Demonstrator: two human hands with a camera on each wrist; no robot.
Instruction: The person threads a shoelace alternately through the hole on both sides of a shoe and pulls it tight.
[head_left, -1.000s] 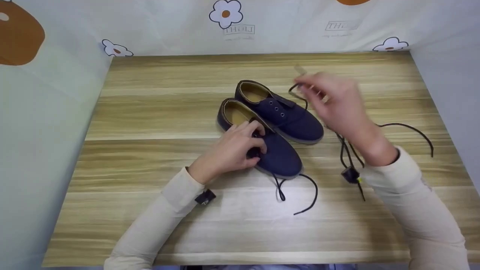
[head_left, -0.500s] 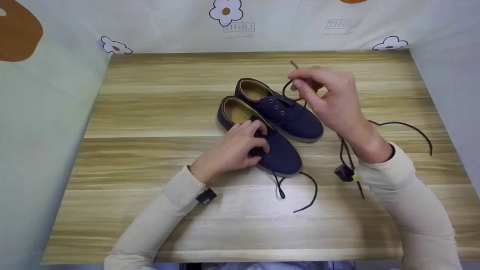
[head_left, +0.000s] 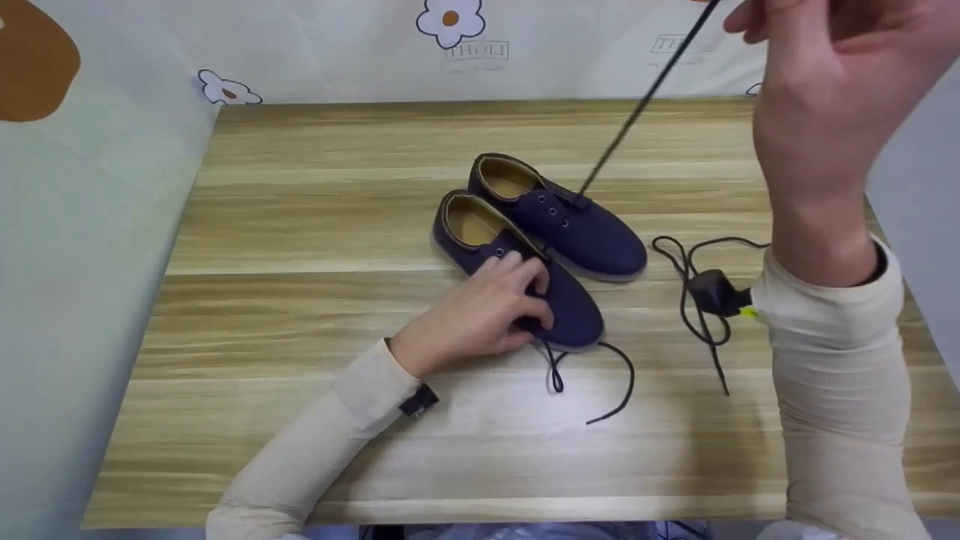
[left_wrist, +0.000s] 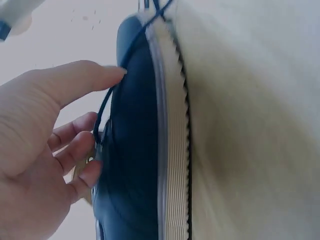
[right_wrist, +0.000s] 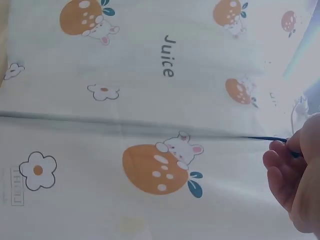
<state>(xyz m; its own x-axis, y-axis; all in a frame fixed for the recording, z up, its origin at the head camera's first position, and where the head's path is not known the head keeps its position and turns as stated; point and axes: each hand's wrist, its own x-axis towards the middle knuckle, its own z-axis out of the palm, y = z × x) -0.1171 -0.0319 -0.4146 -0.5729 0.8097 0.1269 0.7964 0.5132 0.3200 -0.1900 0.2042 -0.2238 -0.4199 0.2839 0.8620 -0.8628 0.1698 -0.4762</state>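
Two dark navy lace-up shoes lie side by side on the table, toes toward the lower right in the head view. On the near shoe [head_left: 574, 311] the left hand [head_left: 480, 315] rests with bent fingers, steadying its upper. The left wrist view shows the thumb against the shoe's toe part [left_wrist: 135, 150] and the fingertips by the eyelets. Raised high at the upper right, the right hand [head_left: 840, 97] pinches a dark shoelace [head_left: 645, 105] stretched tight. Its lower end is lost against the dark shoes. The far shoe [head_left: 600, 240] has bare eyelets on its visible side.
A loose shoelace [head_left: 684, 262] lies looped right of the shoes. Another lace end [head_left: 630, 382] curls on the table in front of the near toe. The wood-grain table [head_left: 300, 210] meets a pale printed sheet [head_left: 337, 52] at the back. Each sleeve carries a small black wrist camera.
The right hand has risen far up and right, drawing the slack shoelace straight. The left hand has slid slightly toward the near shoe's toe, uncovering an eyelet.
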